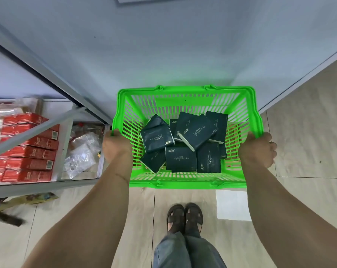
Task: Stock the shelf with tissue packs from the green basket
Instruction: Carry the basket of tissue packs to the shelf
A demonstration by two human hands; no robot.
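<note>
A bright green plastic basket (185, 91) hangs in front of me above the tiled floor, held level by both hands. My left hand (116, 147) grips its left rim and my right hand (257, 148) grips its right rim. Inside lie several dark green tissue packs (196, 132) with pale script, piled loosely at different angles. A grey-white shelf unit (163, 45) rises directly behind the basket; its end panel faces me.
At the left, low shelves hold rows of red boxes (32, 151) and clear plastic bags (80, 151). A white sheet (232, 205) lies on the floor by my sandalled feet (184, 217). Packets (28, 199) lie on the floor at lower left.
</note>
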